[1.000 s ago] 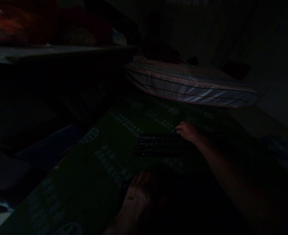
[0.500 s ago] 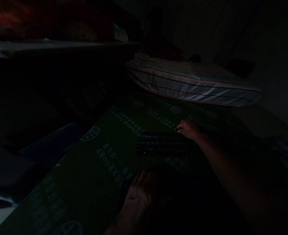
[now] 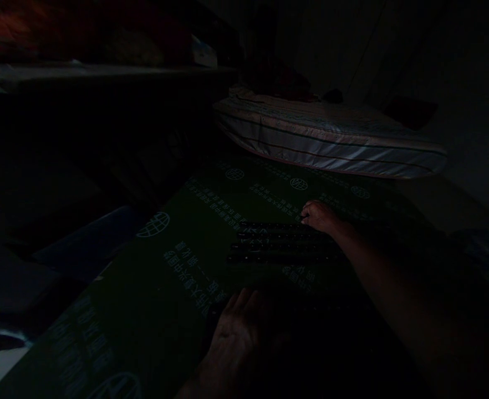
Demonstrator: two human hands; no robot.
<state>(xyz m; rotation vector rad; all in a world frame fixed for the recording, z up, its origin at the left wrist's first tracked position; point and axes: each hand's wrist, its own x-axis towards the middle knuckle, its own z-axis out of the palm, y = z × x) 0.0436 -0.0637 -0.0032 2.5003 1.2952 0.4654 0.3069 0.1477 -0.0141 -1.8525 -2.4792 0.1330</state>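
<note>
Resting flat on the green printed sheet [image 3: 153, 288], the black keyboard [image 3: 280, 244] occupies the centre of the frame with its long side running left to right. All visible key rows face up, and no edge appears raised off the sheet.

1. Right hand [image 3: 319, 216]: located right of centre, at the upper right corner of the keyboard. The fingers are curled down onto that corner and touch it. The low light does not show whether they pinch the edge or only rest on it, so the grip cannot be told.
2. Left hand [image 3: 238, 327]: located at lower centre, below the keyboard and apart from it. The fingers are extended and slightly spread, so the hand is unclenched and holds nothing visible. The area to its right is too dark to read.

Status, as a judgement: contact is made at 1 corner only. The keyboard lies in full contact with the sheet, so any lift, slide or turn is not yet done. Only 1 of the 2 hands is on it.

Surroundings: a padded, striped mattress [image 3: 323, 141] lies across the upper right, beyond the sheet. A shelf [image 3: 103, 69] runs along the upper left. A dark blue flat item [image 3: 86, 241] lies at the left, just beside the sheet's edge.
</note>
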